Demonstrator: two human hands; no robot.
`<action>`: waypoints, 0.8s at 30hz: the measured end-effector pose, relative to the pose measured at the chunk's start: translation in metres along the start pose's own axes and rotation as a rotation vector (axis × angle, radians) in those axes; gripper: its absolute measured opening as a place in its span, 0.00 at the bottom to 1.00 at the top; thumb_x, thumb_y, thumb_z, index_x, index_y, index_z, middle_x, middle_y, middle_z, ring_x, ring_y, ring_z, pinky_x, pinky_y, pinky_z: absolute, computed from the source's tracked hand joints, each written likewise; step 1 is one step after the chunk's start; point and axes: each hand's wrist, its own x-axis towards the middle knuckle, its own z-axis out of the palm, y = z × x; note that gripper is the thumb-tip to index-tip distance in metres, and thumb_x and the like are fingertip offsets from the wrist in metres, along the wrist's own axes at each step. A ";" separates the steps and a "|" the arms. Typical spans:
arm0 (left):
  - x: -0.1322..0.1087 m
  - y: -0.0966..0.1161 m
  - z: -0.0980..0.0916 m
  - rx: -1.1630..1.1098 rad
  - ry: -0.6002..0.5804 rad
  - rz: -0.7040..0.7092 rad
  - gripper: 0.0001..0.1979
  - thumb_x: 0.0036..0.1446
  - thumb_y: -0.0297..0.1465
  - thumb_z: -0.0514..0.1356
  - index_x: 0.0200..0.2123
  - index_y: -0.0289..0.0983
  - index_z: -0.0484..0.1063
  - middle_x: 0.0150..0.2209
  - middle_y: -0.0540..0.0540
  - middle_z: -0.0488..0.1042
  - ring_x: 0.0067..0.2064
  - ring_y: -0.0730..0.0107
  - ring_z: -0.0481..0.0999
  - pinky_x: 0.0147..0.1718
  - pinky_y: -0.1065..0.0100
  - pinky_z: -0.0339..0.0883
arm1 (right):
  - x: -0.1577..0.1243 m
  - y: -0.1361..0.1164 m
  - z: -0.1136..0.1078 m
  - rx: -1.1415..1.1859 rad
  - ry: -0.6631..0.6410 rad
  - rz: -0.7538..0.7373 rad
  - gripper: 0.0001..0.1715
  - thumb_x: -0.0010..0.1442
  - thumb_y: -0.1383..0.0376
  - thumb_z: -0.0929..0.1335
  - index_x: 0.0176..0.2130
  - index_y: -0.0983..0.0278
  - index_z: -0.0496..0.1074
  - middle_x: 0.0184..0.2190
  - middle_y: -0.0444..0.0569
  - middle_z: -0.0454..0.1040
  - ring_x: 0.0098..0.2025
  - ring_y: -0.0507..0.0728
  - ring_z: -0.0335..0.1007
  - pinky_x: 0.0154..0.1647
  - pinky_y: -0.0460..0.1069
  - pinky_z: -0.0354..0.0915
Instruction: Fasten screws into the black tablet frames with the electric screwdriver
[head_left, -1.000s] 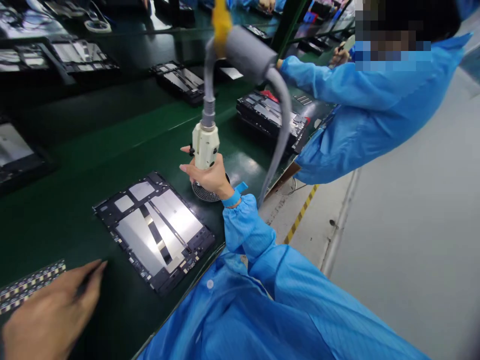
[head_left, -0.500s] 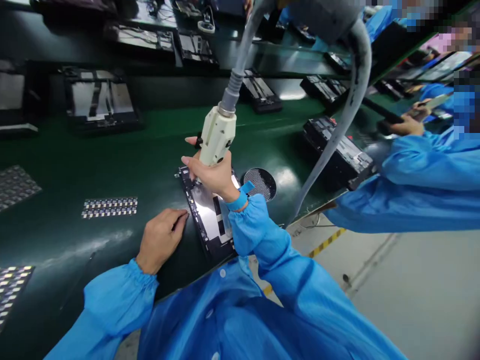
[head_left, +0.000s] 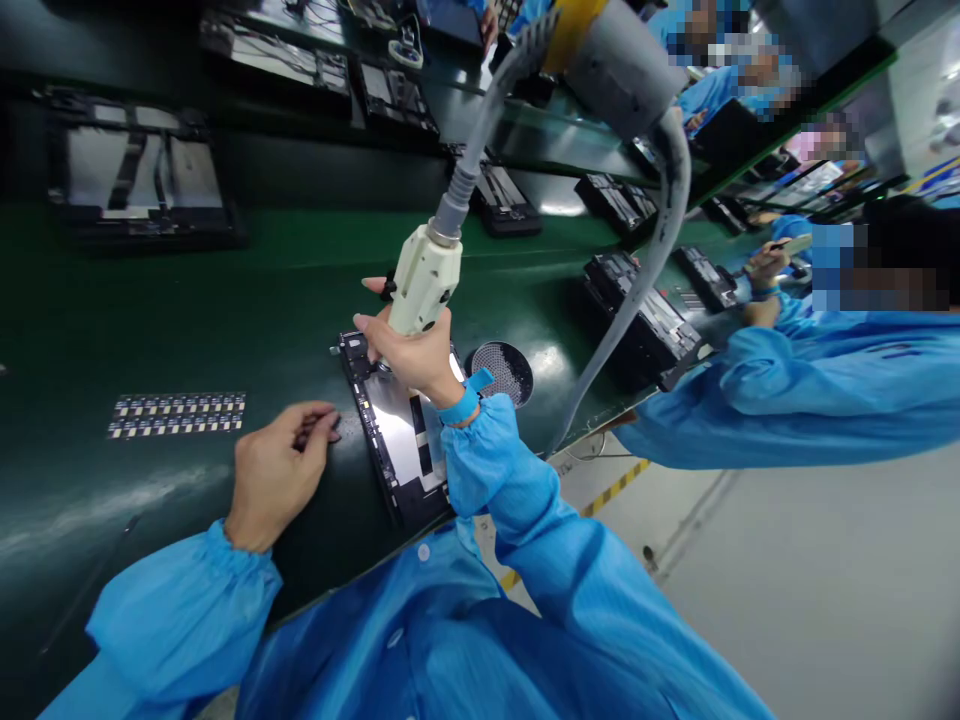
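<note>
My right hand (head_left: 420,352) is wrapped round a cream-coloured powered screwdriver (head_left: 426,275), whose grey hose runs upward. Its tip is largely hidden by my fingers, over the upper part of an opened tablet-like device (head_left: 394,415) with a silver plate and black ribbon cable. A blue strap circles my right wrist. Left of the device, my left hand (head_left: 281,470) hovers at the table with thumb and forefinger pinched. A small dark bit shows at those fingertips, too small to name. Right of the device sits a round dish (head_left: 504,375) with a perforated surface.
A strip of small components (head_left: 177,414) lies on the green table to the left. A stack of black devices (head_left: 641,315) stands at the right, and another opened device (head_left: 142,175) at the back left. A co-worker's blue sleeve (head_left: 787,390) reaches in from the right.
My left hand has moved left, away from the device's edge, with its fingers still pinched. My right hand and the screwdriver stay at the device's upper part. The whole view has shifted.
</note>
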 end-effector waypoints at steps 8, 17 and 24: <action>0.055 0.023 -0.004 -0.320 -0.260 -0.415 0.15 0.51 0.37 0.67 0.34 0.30 0.75 0.24 0.44 0.77 0.27 0.67 0.77 0.25 0.72 0.70 | -0.007 -0.006 0.020 -0.007 -0.090 0.125 0.15 0.53 0.62 0.75 0.39 0.64 0.74 0.21 0.40 0.72 0.26 0.52 0.72 0.36 0.49 0.75; 0.060 0.023 0.000 -0.293 -0.273 -0.445 0.16 0.46 0.37 0.70 0.28 0.30 0.74 0.23 0.43 0.77 0.26 0.67 0.78 0.24 0.73 0.70 | -0.009 0.002 0.023 -0.009 -0.126 0.099 0.24 0.53 0.61 0.74 0.48 0.66 0.71 0.23 0.40 0.71 0.26 0.52 0.71 0.35 0.50 0.74; 0.061 0.018 0.002 -0.286 -0.272 -0.431 0.23 0.37 0.46 0.72 0.27 0.32 0.74 0.24 0.42 0.78 0.26 0.65 0.78 0.24 0.71 0.71 | -0.008 0.008 0.023 0.003 -0.134 0.067 0.22 0.54 0.61 0.74 0.48 0.65 0.71 0.23 0.40 0.71 0.27 0.52 0.72 0.36 0.49 0.74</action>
